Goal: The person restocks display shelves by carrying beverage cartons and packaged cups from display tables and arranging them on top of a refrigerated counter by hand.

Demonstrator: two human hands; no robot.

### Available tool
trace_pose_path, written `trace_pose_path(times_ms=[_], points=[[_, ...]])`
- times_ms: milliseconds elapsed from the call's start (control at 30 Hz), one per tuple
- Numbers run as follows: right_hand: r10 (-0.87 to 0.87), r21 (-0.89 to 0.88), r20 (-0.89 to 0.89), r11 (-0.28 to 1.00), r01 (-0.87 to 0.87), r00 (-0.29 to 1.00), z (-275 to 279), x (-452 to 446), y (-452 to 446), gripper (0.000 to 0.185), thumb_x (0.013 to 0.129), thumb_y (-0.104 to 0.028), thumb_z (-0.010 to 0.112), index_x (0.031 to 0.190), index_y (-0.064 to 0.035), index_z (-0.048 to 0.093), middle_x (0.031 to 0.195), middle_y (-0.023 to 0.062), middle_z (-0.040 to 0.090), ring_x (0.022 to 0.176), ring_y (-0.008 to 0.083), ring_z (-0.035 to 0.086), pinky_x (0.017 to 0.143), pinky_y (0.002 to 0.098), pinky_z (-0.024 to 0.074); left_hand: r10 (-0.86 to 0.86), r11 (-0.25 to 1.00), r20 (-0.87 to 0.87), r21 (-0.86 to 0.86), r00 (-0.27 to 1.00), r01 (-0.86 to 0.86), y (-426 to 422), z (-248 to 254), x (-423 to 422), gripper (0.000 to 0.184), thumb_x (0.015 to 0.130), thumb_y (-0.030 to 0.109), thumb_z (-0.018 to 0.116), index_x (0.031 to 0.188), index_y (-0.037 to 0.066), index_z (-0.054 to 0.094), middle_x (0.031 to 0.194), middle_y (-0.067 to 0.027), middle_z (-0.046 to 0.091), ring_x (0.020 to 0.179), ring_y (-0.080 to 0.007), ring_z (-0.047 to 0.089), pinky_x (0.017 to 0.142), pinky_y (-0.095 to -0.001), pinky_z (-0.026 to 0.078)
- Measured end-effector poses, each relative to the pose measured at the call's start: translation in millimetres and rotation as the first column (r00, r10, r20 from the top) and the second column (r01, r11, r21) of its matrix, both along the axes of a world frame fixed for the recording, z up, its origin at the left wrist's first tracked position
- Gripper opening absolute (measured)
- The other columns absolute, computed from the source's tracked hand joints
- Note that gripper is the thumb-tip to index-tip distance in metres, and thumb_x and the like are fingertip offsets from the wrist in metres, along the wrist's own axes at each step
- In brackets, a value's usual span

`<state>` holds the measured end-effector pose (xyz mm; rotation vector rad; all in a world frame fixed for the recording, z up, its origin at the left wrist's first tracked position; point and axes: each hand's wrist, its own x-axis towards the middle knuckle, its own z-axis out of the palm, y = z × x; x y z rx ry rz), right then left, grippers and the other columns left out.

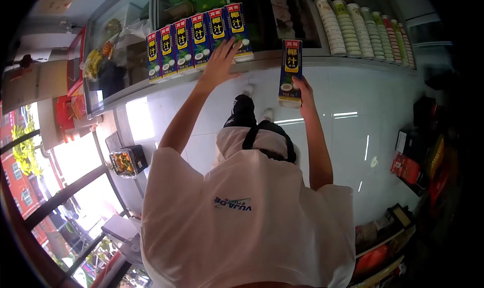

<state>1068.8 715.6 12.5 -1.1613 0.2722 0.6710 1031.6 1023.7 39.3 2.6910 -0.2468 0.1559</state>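
Several coconut juice cartons (181,41), dark blue with red tops and yellow lettering, stand upright in a row along the edge of a glass-topped counter (267,61). My left hand (220,63) lies with spread fingers over the front of the right-end cartons; whether it touches them I cannot tell. A separate coconut juice carton (291,66) is upright in my right hand (305,94), in front of the counter edge and to the right of the row. My right fingers wrap its lower right side, and some are hidden behind it.
Stacked round tubs (330,28) in tall columns line the counter's right part. A black basket of orange fruit (128,161) sits on the floor at left. Boxes (406,167) stand at right, and a shelf unit (385,242) is at lower right.
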Motion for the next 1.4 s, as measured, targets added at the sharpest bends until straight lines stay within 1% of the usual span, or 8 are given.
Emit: trace_pose_path(times_ms=[67,333,467,600,1100,1200,1300,1400], points=[[-0.011,0.021,0.016,1.0,0.011,1.0,-1,33,24,0.045,0.082,-0.028,0.067,0.119,-0.0048,0.053,0.102,0.0051,0.062,0.088,0.0147,0.063,0.075,0.0271,0.051,-0.046,0.985,0.002,0.164,0.999,0.046,26,-10,38,0.095,0.067,0.037,0.075,0.145,0.017,0.026,0.15,-0.015,0.021,0.135,-0.038,0.028,0.108,-0.0485,0.028],[-0.076,-0.03,-0.025,0.997,0.075,0.997,-31,129,110,0.06,0.081,-0.026,0.07,0.132,-0.0035,0.047,0.114,0.0076,0.06,0.101,0.0144,0.059,0.086,0.0248,0.0448,-0.117,0.982,-0.103,0.137,0.988,0.131,51,-42,63,0.1,0.066,0.05,0.074,0.147,0.019,0.025,0.153,-0.0144,0.018,0.139,-0.0315,0.022,0.111,-0.0535,0.018],[0.094,-0.186,0.196,0.981,-0.057,0.976,-35,165,144,0.064,0.082,-0.025,0.069,0.135,-0.0006,0.044,0.116,0.0088,0.06,0.103,0.013,0.057,0.086,0.0239,0.0441,-0.173,0.967,-0.166,0.158,0.971,0.2,56,-37,67,0.101,0.067,0.055,0.073,0.147,0.018,0.024,0.153,-0.0138,0.018,0.14,-0.0283,0.022,0.112,-0.0521,0.017],[0.157,-0.279,0.281,0.957,-0.076,0.947,-49,169,154,0.063,0.081,-0.026,0.071,0.132,0.0021,0.048,0.118,0.0117,0.06,0.106,0.0134,0.055,0.09,0.0246,0.0419,-0.182,0.981,-0.151,0.035,0.972,0.189,61,-35,70,0.104,0.058,0.039,0.081,0.145,0.017,0.028,0.151,-0.016,0.022,0.139,-0.0284,0.025,0.111,-0.0504,0.019],[0.151,-0.366,0.163,0.927,-0.082,0.975,-46,156,152,0.057,0.088,-0.03,0.064,0.135,-0.0025,0.047,0.125,0.0114,0.053,0.109,0.017,0.052,0.094,0.0262,0.0385,-0.195,0.98,-0.178,-0.007,0.965,0.197,65,-38,89,0.102,0.055,0.038,0.08,0.142,0.012,0.034,0.148,-0.0191,0.026,0.137,-0.0313,0.027,0.111,-0.052,0.019],[0.342,-0.583,0.385,0.81,-0.061,0.858,-56,152,144,0.053,0.09,-0.035,0.059,0.132,-0.0041,0.051,0.133,0.0122,0.045,0.124,0.0243,0.04,0.104,0.0325,0.0299,-0.204,0.978,-0.174,0.004,0.963,0.208,65,-40,89,0.1,0.056,0.037,0.079,0.142,0.011,0.034,0.148,-0.0191,0.026,0.137,-0.0317,0.027,0.111,-0.0523,0.019],[0.492,-0.769,0.352,0.637,-0.054,0.797,-52,149,136,0.052,0.089,-0.037,0.059,0.129,-0.0043,0.053,0.131,0.0127,0.046,0.124,0.0263,0.04,0.104,0.034,0.0306,-0.204,0.978,-0.17,0.003,0.964,0.208,63,-38,89,0.099,0.058,0.037,0.078,0.142,0.011,0.034,0.148,-0.0191,0.026,0.137,-0.0322,0.027,0.111,-0.0523,0.018],[0.373,-0.629,0.342,0.773,-0.084,0.862,-60,143,136,0.056,0.088,-0.041,0.059,0.131,-0.0056,0.052,0.129,0.0135,0.048,0.118,0.0268,0.045,0.103,0.0368,0.0303,-0.201,0.979,-0.165,0.009,0.966,0.205,61,-39,88,0.097,0.059,0.037,0.077,0.142,0.011,0.034,0.148,-0.019,0.026,0.137,-0.0324,0.027,0.111,-0.0523,0.018]])
